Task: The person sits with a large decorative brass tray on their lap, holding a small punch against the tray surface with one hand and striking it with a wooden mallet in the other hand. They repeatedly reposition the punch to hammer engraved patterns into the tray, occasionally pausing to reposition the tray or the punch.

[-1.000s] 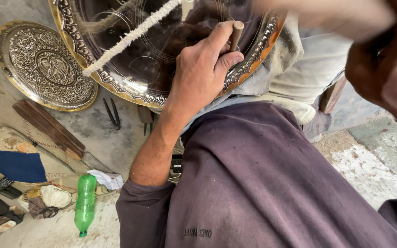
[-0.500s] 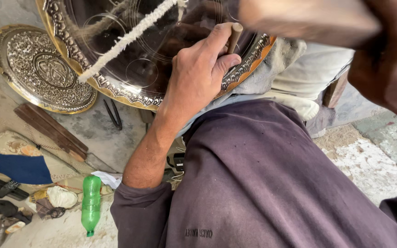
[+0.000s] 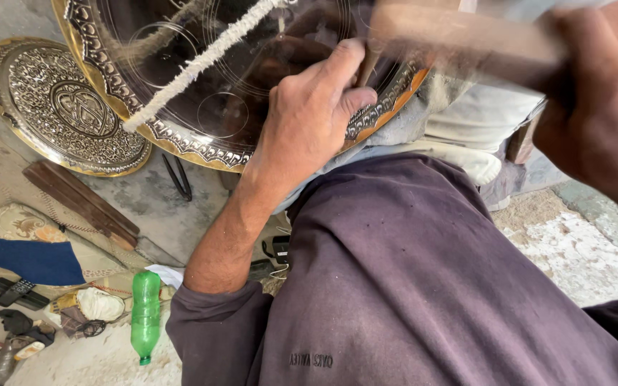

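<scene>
My left hand (image 3: 307, 118) grips a thin metal punch (image 3: 366, 63) whose tip rests on the ornate rim of a large shiny brass tray (image 3: 202, 146) propped on my lap. At the upper right, my right hand (image 3: 599, 107) is closed on a wooden mallet (image 3: 459, 39), motion-blurred just above the punch. A white twisted cord (image 3: 194, 66) stretches diagonally across the tray's dark mirror-like face. My purple sleeve fills the lower middle.
A second engraved round tray (image 3: 66, 107) lies on the floor at left. Wooden sticks (image 3: 80, 201), black pliers (image 3: 178, 176), a green plastic bottle (image 3: 145, 311), a blue cloth (image 3: 30, 259), a remote and small clutter sit on the floor lower left.
The view has shifted, and the trays sit lower in frame. The mallet in my right hand has swung down toward the punch; my left hand still holds the punch on the rim.
</scene>
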### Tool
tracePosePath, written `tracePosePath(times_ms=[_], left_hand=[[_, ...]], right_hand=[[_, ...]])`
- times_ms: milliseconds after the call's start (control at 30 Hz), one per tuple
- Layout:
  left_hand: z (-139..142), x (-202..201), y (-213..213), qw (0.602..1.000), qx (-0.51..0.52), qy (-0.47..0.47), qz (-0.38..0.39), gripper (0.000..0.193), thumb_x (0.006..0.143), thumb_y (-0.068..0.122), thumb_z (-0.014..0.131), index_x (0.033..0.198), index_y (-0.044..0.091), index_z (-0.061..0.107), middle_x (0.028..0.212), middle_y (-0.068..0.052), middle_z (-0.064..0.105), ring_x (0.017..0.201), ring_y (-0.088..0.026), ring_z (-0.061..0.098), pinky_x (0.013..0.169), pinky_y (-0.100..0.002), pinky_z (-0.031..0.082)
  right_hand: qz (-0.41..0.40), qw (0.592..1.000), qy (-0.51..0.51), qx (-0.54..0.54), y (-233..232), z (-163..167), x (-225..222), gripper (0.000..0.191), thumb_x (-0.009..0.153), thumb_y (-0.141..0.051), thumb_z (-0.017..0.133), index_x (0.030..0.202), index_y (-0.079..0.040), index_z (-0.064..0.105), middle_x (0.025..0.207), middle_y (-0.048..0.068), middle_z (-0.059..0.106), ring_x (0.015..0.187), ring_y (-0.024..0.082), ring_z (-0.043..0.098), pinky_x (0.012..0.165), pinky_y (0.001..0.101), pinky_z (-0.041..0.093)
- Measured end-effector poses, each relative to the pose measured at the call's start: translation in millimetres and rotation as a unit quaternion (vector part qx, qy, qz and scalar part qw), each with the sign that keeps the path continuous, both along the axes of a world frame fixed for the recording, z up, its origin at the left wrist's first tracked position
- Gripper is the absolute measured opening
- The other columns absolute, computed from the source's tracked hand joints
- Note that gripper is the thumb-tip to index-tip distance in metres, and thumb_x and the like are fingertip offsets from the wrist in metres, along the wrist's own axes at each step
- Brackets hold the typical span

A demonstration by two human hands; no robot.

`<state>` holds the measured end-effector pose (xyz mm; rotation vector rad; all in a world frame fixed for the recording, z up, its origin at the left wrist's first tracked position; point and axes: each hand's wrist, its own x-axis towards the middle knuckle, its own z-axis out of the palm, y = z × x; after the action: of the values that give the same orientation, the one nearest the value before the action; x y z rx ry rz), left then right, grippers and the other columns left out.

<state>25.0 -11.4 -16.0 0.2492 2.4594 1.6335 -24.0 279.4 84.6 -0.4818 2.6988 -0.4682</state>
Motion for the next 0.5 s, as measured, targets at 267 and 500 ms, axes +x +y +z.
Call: tracePosePath(times_ms=[267,500], left_hand=[[3,-1,-3,1.0,-0.007,0.021,-0.013,0.05,0.102,0.02,0.076,0.141,0.008,0.049,0.106,-0.014,0.073,0.095,-0.03,0.075,0.077,-0.039,0.06],[8,-4,-4,1.0,-0.003,-0.004,-0.03,0.046,0.101,0.02,0.075,0.138,0.009,0.05,0.103,-0.011,0.073,0.093,-0.027,0.077,0.075,-0.037,0.062]], right_hand=[[-0.013,1.0,-0.005,-0.001,-3,0,9,0.046,0.098,0.004,0.064,0.141,0.005,0.048,0.099,0.019,0.063,0.082,0.026,0.066,0.071,0.0363,0.057],[-0.015,1.0,-0.006,0.001,-3,-1,13,0.047,0.098,0.004,0.065,0.142,0.004,0.048,0.101,0.019,0.063,0.084,0.026,0.066,0.072,0.036,0.057]])
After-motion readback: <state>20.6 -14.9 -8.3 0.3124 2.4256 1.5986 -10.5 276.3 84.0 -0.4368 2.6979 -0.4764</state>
